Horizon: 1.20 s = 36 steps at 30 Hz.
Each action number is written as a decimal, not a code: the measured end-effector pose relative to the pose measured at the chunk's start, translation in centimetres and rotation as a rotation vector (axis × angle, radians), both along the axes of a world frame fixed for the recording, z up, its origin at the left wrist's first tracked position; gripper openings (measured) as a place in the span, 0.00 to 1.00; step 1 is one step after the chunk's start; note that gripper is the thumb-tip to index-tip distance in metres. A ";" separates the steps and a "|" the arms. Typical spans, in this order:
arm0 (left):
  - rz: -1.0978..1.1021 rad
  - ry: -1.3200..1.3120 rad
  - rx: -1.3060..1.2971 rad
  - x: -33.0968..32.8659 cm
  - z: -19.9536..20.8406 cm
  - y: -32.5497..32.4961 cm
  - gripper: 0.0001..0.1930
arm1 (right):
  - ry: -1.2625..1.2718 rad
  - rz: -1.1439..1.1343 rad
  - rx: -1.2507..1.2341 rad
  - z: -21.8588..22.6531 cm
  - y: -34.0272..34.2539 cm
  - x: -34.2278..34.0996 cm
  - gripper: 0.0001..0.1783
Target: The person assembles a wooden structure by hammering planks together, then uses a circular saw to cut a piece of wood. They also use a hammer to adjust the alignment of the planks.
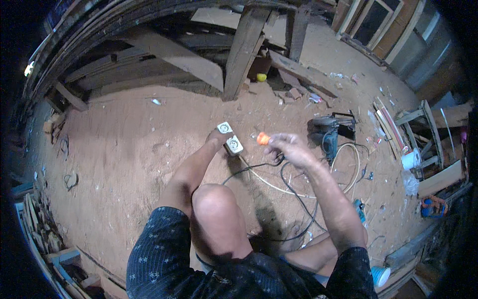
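Left hand grips the socket, right hand pinches a plug at its three o'clock, hookup apparently underway, alignment needed.

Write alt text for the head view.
A person's left hand holds a white two-socket block; the right hand holds an orange plug apart from it. Cables and a blue power tool rest on dusty ground, rightward.

At the far edge of the floor, a slanting wooden post, with a yellow round object just right of its foot. At the far right corner, a framed panel. Along the right edge, a wooden frame, a white roll, clear plastic beside it, and a blue object with an orange coil. Near the left edge, thin wood pieces.
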State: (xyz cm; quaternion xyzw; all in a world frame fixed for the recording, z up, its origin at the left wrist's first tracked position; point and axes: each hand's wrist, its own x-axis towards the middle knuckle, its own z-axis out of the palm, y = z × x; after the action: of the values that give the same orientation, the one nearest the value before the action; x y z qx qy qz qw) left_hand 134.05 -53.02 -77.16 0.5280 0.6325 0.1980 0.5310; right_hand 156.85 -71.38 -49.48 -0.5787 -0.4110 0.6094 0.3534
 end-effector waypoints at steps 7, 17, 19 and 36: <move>-0.136 -0.807 -0.037 5.7 15.3 -2.0 0.27 | 0.057 -0.081 0.105 1.6 -1.0 2.3 0.14; -0.575 0.039 0.345 7.6 26.7 1.1 0.31 | 0.197 -0.210 0.304 6.0 -2.2 6.3 0.13; -0.486 -0.719 0.091 6.2 27.4 2.6 0.31 | 0.040 -0.231 0.345 4.5 -1.6 6.6 0.13; -0.552 -0.472 0.276 14.4 28.5 -3.4 0.31 | -0.369 -0.405 0.498 3.0 -0.4 6.7 0.16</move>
State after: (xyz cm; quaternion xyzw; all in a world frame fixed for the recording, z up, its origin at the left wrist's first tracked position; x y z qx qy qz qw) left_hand 148.49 -56.39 -48.66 0.6848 0.2946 0.2468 0.6191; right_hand 163.53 -71.75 -46.49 -0.6448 -0.4806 0.2940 0.5166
